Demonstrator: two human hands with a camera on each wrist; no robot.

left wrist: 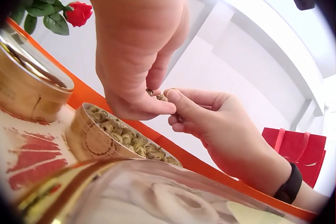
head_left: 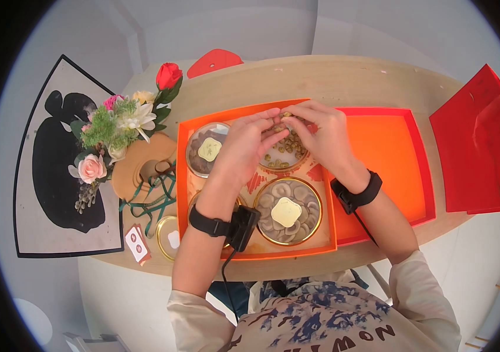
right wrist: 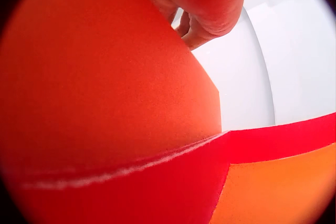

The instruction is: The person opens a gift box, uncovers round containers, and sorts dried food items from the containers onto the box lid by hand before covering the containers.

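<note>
My left hand (head_left: pixel 239 144) and right hand (head_left: pixel 327 136) meet over an open round tin (left wrist: pixel 90 141) filled with small curled dried pieces (left wrist: pixel 128 139). In the left wrist view, a few of those curled dried pieces (left wrist: pixel 160 96) show between the two hands' fingertips. The left thumb and fingers pinch them from one side, while the right thumb and fingers grip from the other. Only part of the right hand (right wrist: pixel 210 3) shows in the right wrist view, behind the box wall. Below the hands stands a lidded round tin (head_left: pixel 267 226) of pale rings with a cream label.
The orange box (head_left: pixel 329 234) holds several tins, including a lidded tin (head_left: pixel 194 154) at its upper left. Its orange-red lid (head_left: pixel 385 170) lies to the right. Flowers (head_left: pixel 109 132), a gold-rimmed lid (head_left: pixel 160 237) and cards (head_left: pixel 137 243) are at left; a red bag (head_left: pixel 478 152) stands right.
</note>
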